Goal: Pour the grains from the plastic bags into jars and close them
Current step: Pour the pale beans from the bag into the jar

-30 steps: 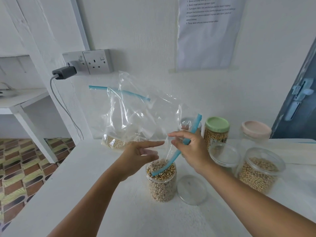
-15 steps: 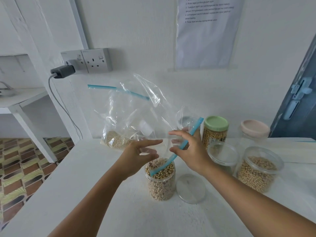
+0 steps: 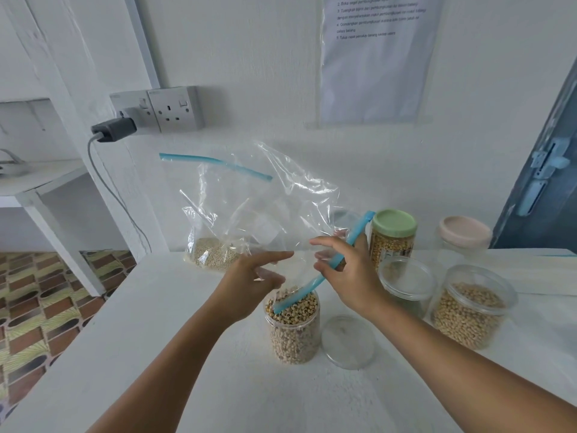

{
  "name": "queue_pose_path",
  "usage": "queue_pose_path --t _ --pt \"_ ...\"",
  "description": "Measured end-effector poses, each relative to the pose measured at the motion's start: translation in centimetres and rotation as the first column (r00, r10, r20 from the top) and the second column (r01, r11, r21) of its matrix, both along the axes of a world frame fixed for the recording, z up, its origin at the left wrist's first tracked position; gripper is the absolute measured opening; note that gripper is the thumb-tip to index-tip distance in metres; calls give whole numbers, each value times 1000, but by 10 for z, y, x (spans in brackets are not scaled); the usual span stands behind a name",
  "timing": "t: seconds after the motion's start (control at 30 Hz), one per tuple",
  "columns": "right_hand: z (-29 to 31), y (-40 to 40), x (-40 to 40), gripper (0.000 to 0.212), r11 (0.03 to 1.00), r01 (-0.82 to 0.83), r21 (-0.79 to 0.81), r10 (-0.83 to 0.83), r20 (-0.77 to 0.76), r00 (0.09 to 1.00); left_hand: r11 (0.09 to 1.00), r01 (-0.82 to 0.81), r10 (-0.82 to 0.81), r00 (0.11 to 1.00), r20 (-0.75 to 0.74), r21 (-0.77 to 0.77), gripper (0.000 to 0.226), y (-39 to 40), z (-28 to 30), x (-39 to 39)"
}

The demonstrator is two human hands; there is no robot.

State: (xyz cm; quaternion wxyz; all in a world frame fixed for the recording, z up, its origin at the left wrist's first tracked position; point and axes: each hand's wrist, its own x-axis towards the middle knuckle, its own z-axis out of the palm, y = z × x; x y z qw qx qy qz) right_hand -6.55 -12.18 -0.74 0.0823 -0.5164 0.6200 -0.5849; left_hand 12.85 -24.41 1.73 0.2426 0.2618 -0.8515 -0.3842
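Head view: a white table (image 3: pixel 156 354) ran from the bottom edge up to a white wall, both forearms reaching in from 6 o'clock.
Right hand (image 3: pixel 349 273): it gripped the blue zip strip (image 3: pixel 324 270) of an upturned clear bag (image 3: pixel 281 220), thumb and fingers curled round the strip at about its middle.
Clear bag: it was held tilted above the open jar (image 3: pixel 293 326), the lower end of its strip resting on the beans at the jar's mouth (whether any beans remained inside could not be told).
Left hand (image 3: pixel 253 282): it sat at 9 o'clock of the bag's mouth, fingers loosely extended toward the plastic and holding nothing; whether the fingertips touched the film could not be told.
Open jar: it stood near the table's centre, filled to the brim with pale beans.
Loose lid (image 3: pixel 348 342): clear, it lay flat on the table just at 3 o'clock of the open jar.
Second bag (image 3: pixel 215 220): it stood at 11 o'clock of the open jar against the wall, a small heap of fine grain in its bottom and its own blue strip at the top.
Other jars: at 2 o'clock stood a green-lidded jar (image 3: pixel 393 242) of yellow grain; nearer, a clear-lidded jar (image 3: pixel 409 282); at 3 o'clock a bean-filled jar (image 3: pixel 471 310); behind it a pink-lidded jar (image 3: pixel 463 235).
Wall: a double socket (image 3: pixel 168 110) with a dark plug (image 3: pixel 114 129) sat at 10 o'clock, a printed sheet (image 3: pixel 377 57) at 1 o'clock.
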Motion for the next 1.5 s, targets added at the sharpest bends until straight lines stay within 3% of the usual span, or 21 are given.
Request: queue_pose_path --t 0.2,0.53,0.8,1.0,1.33,1.5 --pt "0 -5 1 42 999 33 -29 -34 -37 999 998 -41 38 997 -73 -42 49 2 -4 -2" --pt "2 -6 3 42 999 48 -22 -50 -87 995 996 -45 55 990 -128 79 42 -1 -4 3" --pt "-1 -7 6 40 998 44 -45 -46 -45 998 998 -68 69 984 -162 12 45 3 -8 0" --pt "9 -12 2 38 994 83 -68 -86 -45 995 987 26 -4 991 -137 159 58 0 -7 8" --pt "7 -11 8 35 996 83 -10 -83 0 997 997 -75 72 988 -134 -18 52 1 -4 4" --pt "12 -6 10 31 1000 15 0 -15 46 999 999 -33 36 991 -127 24 58 -1 -5 7"
